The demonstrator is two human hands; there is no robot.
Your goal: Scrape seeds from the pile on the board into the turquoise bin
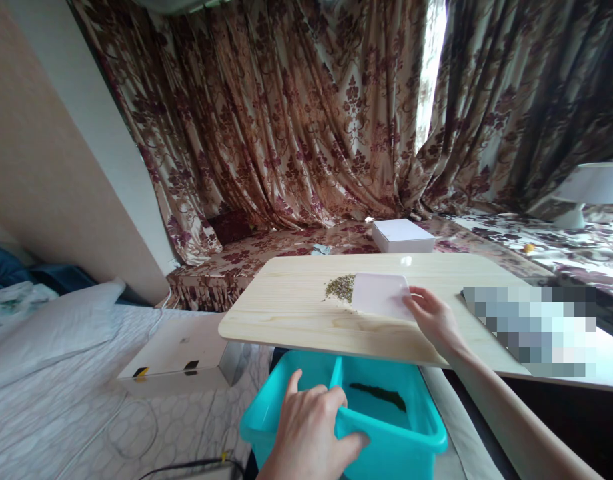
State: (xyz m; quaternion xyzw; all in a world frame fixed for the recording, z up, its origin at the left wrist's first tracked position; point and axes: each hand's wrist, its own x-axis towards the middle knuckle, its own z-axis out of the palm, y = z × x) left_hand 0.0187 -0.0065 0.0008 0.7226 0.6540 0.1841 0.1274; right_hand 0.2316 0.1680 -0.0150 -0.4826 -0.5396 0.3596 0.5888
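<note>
My right hand [433, 317] pinches the right edge of a thin, whitish flat sheet [381, 295], which lies low over the wooden tabletop [286, 313]. Against the sheet's left edge is a loose pile of greenish-brown dried bits [340, 288], with a few scattered around it. Closer to me stands a turquoise two-compartment tub [386, 433], below the table's near edge. My left hand [311, 427] grips its near rim by the divider, thumb on the outside and index finger raised. A dark strip of similar-looking material [379, 395] lies in the right compartment.
On the bed at left sits a white box [186, 353], with cables nearby. A blurred-out flat object [531, 330] rests at the table's right end. Behind the table are another white box [403, 235], patterned curtains [286, 120] and a white lamp [593, 187].
</note>
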